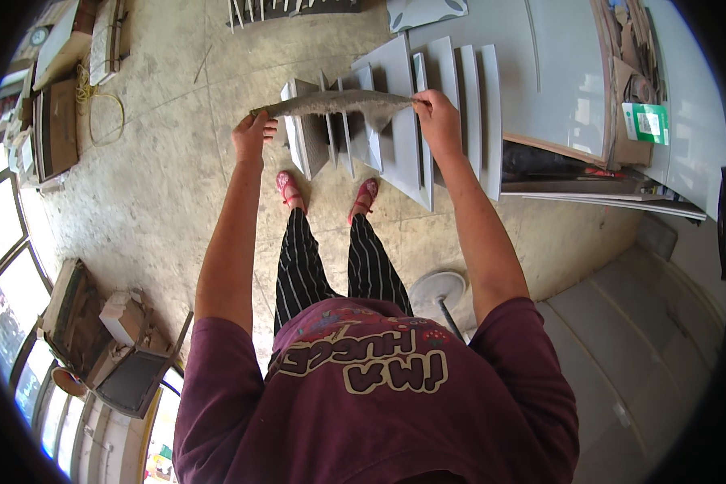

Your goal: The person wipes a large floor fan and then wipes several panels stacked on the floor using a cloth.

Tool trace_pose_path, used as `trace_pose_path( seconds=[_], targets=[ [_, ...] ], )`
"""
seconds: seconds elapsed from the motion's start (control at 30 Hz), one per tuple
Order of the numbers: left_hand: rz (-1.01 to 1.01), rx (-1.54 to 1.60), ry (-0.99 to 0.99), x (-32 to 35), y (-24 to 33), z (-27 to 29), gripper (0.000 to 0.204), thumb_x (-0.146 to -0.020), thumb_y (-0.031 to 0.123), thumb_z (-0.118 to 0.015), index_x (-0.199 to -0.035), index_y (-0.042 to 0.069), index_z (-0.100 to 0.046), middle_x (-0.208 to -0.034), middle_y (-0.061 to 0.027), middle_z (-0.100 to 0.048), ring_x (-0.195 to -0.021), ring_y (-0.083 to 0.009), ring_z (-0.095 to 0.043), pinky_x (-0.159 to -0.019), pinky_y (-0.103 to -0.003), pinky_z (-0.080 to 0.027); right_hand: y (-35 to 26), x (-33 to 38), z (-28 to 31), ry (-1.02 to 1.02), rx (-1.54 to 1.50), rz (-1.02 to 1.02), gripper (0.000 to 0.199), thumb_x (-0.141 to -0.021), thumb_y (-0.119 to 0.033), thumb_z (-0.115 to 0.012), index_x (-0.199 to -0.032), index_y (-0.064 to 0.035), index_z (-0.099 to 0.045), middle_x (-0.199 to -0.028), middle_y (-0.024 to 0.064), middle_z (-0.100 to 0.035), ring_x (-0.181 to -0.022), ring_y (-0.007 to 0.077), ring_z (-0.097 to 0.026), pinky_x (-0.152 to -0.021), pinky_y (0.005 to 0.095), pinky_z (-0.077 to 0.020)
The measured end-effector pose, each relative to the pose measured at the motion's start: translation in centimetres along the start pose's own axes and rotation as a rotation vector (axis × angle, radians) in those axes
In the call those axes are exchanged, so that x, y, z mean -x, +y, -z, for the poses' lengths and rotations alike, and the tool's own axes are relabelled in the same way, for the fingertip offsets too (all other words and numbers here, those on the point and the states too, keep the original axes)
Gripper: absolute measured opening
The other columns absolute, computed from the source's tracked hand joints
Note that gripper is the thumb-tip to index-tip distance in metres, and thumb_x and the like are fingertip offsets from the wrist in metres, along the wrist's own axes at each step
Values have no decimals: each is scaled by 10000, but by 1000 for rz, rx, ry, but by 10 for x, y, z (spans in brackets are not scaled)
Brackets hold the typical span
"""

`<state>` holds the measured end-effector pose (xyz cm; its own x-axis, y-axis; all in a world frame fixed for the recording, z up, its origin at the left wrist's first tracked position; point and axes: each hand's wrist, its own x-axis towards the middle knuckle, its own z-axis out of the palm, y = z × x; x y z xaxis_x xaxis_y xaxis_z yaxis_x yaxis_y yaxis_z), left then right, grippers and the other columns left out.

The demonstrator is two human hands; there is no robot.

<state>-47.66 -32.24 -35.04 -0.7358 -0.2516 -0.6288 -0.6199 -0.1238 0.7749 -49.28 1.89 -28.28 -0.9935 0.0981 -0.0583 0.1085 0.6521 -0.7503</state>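
Note:
A worn grey-brown rag point(331, 102) with a ragged lower edge stretches between my two hands at arm's length. My left hand point(252, 139) pinches its left end, with the other fingers partly curled. Its right end is gripped in my right hand point(440, 125), between thumb and fingers. Beneath and beyond the rag, several grey-white tiles or panels point(484, 121) stand on edge in a spaced row. The row's left end is a thicker stack point(305, 141) of pale pieces. From this angle I cannot tell whether the rag touches any panel.
Large pale panels point(548, 73) lie at the right, with cardboard and a green-white label point(647, 123) on them. A round stand base point(437, 292) with a pole is near my right leg. Wooden boxes point(60, 129) and a padded chair point(129, 379) stand at the left.

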Motion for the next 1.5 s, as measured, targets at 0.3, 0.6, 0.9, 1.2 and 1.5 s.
trace_pose_path(
  seconds=[0.3,0.6,0.9,1.2,1.5],
  targets=[
    [254,35,40,24,-79,11,164,-831,165,-567,-797,7,-594,-655,-82,-632,-436,-120,-530,-377,-239,-405,35,57,-24,-80,105,-80,90,-759,-79,-597,-845,-55,-609,-838,139,-604,-771,309,-591,-672,362,-476],
    [439,-379,-86,112,-163,35,221,-818,225,-560,-724,30,-600,-631,-70,-626,-469,-122,-558,-387,-246,-419,58,163,-13,-432,238,-220,91,-749,-113,-596,-816,-57,-623,-804,153,-603,-777,319,-584,-684,401,-467],
    [418,-382,-149,158,-147,61,218,-816,218,-557,-740,18,-602,-648,-82,-634,-481,-128,-560,-401,-255,-426,73,216,17,-615,148,-303,134,-685,-126,-668,-793,-52,-637,-732,130,-627,-696,255,-616,-633,333,-474],
    [294,-346,-182,174,-110,64,197,-825,224,-540,-831,45,-624,-701,-79,-648,-543,-144,-597,-461,-257,-448,58,215,28,-582,71,-342,127,-690,-103,-661,-798,-37,-647,-704,116,-637,-661,210,-622,-608,309,-479],
    [208,-244,-178,194,-95,62,210,-830,222,-557,-804,20,-609,-668,-77,-637,-514,-110,-567,-434,-233,-436,41,204,54,-563,119,-145,114,-690,-94,-644,-782,-28,-636,-702,119,-633,-667,218,-623,-612,316,-478]
  ],
)
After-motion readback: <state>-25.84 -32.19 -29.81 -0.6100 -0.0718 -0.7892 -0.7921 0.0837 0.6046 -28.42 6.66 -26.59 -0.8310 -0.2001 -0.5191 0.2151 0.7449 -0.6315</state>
